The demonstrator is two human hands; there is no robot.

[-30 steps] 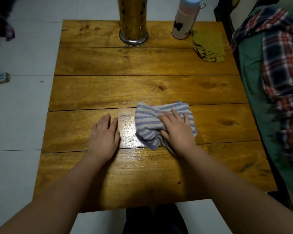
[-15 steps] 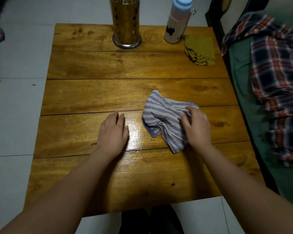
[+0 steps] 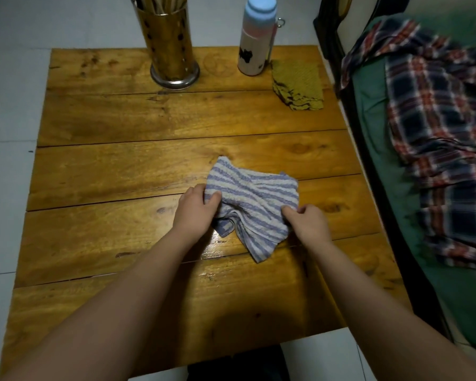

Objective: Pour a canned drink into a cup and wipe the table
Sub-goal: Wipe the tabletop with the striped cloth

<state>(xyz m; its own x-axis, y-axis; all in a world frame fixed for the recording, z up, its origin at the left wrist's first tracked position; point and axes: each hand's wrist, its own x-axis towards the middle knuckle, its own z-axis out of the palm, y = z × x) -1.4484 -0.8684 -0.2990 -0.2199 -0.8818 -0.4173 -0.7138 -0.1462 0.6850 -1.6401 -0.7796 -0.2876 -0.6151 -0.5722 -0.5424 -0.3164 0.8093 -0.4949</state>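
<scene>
A blue-and-white striped cloth lies crumpled near the middle of the wooden table. My left hand pinches its left edge, thumb on top. My right hand pinches its right edge. The wood in front of the cloth shines wet. No can or cup shows in this view.
At the back of the table stand a perforated metal utensil holder and a pink-and-blue bottle, with a folded green cloth beside it. A bed with a plaid shirt borders the table's right edge. Tiled floor lies to the left.
My left hand left the table top and took hold of the cloth's left edge. My right hand shifted from pressing on the cloth to pinching its right edge. The cloth spread wider.
</scene>
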